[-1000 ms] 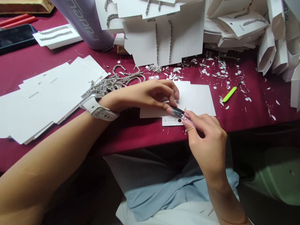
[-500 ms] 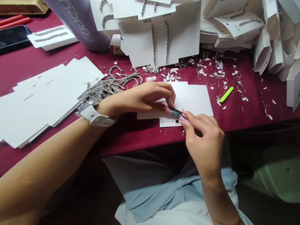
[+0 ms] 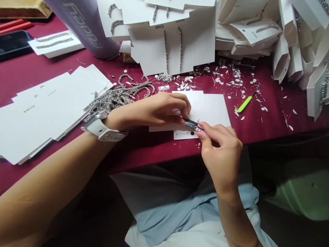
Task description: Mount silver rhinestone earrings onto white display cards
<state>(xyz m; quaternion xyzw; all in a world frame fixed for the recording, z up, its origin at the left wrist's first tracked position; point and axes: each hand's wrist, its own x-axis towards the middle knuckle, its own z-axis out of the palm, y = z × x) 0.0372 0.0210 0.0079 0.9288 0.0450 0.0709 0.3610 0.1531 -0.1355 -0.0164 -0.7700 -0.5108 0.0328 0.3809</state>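
My right hand is closed around a pair of small thread snips with dark blades, their tips pointing left. At those tips, the thumb and fingers of my left hand are pinched together; what lies between them is too small to make out. Beneath both hands lies a flat white card with a dark hole and small print along its near edge. A tangled heap of silvery beaded chains rests beside my left wrist, which wears a white-strapped watch.
White printed cards are stacked at left. A purple bottle stands behind, next to upright cards bearing chains. A yellow-green hooked tool lies at right among white scraps. Folded cards crowd the back right.
The view has shifted slightly. Both hands keep the same grip over the card, with the snips' tips still at my left fingers.
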